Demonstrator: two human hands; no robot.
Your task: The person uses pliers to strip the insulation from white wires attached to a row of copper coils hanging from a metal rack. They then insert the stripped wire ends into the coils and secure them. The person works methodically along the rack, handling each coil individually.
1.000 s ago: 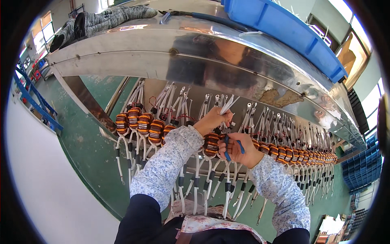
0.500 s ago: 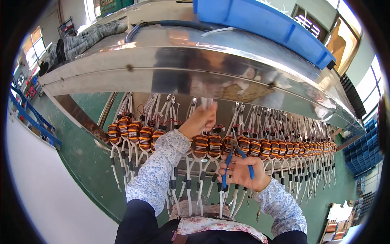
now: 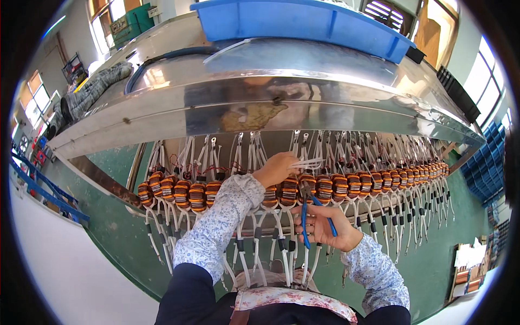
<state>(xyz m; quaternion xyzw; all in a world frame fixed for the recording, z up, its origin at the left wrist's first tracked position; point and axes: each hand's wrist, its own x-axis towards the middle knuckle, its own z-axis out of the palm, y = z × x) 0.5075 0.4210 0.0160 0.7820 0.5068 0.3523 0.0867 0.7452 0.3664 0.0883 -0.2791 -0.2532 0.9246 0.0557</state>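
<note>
My left hand (image 3: 277, 169) is closed on a small bunch of white cable ties (image 3: 310, 163), whose ends stick out to the right. It is just above a row of toroidal coils (image 3: 197, 196) wound in copper and black. Blue-handled pliers (image 3: 305, 219) rest in my right hand (image 3: 331, 226), handles spread and jaws pointing up at the coils. Whether the jaws touch a coil I cannot tell. White-sleeved leads (image 3: 242, 265) with black bands hang below the coils, and more leads with metal lugs (image 3: 213, 146) rise behind them.
Above the row runs the edge of a metal table (image 3: 162, 111). On it are a blue bin (image 3: 271, 21), a loose white strip (image 3: 227, 50), a dark blue hose (image 3: 162, 55) and grey patterned sleeves (image 3: 97, 89). Blue crates (image 3: 479, 176) are stacked at the right.
My left hand has come down and right from the table edge with the cable ties, which now point right. My right hand still holds the pliers. The view has shifted slightly.
</note>
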